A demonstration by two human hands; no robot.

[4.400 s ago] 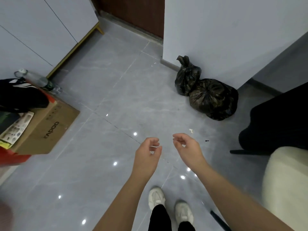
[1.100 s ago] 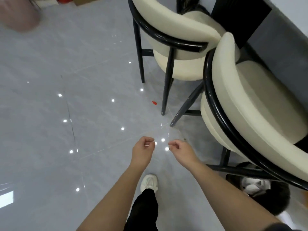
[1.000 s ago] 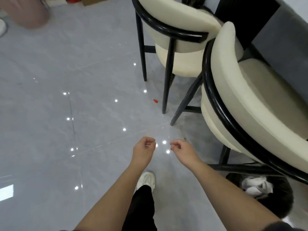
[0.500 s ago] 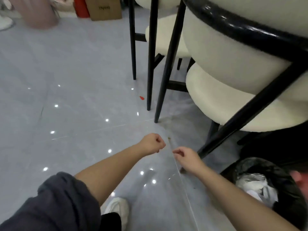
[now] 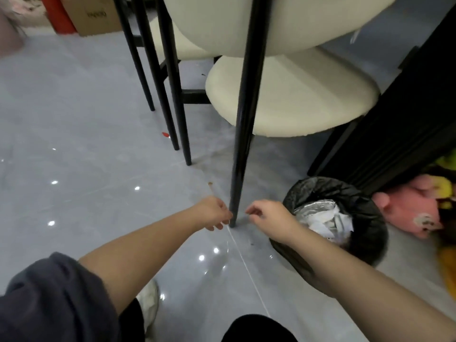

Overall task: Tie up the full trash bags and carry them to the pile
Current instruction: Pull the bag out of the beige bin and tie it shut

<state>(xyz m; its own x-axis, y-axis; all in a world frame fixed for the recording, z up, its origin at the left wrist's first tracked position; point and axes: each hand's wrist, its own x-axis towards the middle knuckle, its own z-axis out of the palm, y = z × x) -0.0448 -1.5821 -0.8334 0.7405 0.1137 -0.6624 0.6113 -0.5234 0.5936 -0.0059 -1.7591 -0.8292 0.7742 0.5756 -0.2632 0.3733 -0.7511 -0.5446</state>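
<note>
An open black trash bag (image 5: 365,213) stands on the floor at the lower right, filled with white paper and foil. My right hand (image 5: 267,217) hovers just left of the bag's rim, fingers loosely curled, holding nothing. My left hand (image 5: 213,213) is a little further left, beside the foot of a black chair leg (image 5: 243,134), fingers also loosely curled and empty. Neither hand touches the bag. My right forearm hides the bag's near left edge.
Two cream chairs (image 5: 283,95) with black legs stand right above my hands. A black table base (image 5: 394,124) rises behind the bag. Pink and yellow plush toys (image 5: 409,211) lie at the right. A cardboard box (image 5: 96,16) sits far left. Grey tiled floor (image 5: 86,144) spreads left.
I have turned away from the two tied bags by the wall and bent down low beside the chairs. The open bag has come into full view near my right hand.
</note>
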